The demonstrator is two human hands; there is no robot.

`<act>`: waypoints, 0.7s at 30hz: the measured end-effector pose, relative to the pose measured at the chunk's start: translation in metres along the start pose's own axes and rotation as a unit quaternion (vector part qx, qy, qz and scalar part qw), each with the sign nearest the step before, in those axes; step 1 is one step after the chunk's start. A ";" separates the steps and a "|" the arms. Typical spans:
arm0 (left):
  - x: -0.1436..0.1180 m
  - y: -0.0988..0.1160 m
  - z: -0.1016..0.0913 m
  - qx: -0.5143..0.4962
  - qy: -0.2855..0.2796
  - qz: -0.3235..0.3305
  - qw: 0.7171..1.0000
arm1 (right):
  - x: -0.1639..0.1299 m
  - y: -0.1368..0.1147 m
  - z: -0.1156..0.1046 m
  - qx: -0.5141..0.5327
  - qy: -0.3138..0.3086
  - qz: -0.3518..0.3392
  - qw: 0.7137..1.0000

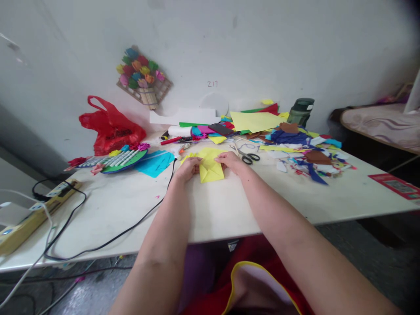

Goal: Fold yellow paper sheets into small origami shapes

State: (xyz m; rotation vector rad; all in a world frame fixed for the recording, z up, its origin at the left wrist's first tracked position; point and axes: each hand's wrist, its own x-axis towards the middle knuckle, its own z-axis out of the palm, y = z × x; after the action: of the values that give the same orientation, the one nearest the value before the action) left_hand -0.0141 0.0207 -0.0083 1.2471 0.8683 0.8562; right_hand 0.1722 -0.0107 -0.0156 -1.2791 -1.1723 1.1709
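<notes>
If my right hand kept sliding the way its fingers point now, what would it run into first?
The right hand points inward and left, fingers already on the folded yellow paper. Going straight on, it would likely cross the paper and meet the left hand, though depth is unclear.

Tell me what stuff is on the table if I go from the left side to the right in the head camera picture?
Power strip → red plastic bag → blue paper → left hand → folded yellow paper → right hand → scissors → dark green jar → red card at the table's right edge.
</notes>
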 end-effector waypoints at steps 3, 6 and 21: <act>-0.002 0.001 0.000 -0.001 -0.016 -0.004 1.000 | 0.000 0.000 0.000 0.005 0.002 -0.002 1.000; -0.002 0.001 0.000 0.003 -0.013 -0.003 1.000 | 0.000 0.001 0.000 0.012 0.006 -0.001 1.000; -0.002 0.003 0.001 -0.032 0.026 -0.001 0.999 | 0.002 0.002 -0.001 0.030 0.005 -0.018 0.999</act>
State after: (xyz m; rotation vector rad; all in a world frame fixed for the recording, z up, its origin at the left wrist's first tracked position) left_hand -0.0146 0.0185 -0.0054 1.1723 0.8774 0.9106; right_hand 0.1736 -0.0092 -0.0177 -1.2131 -1.1389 1.1636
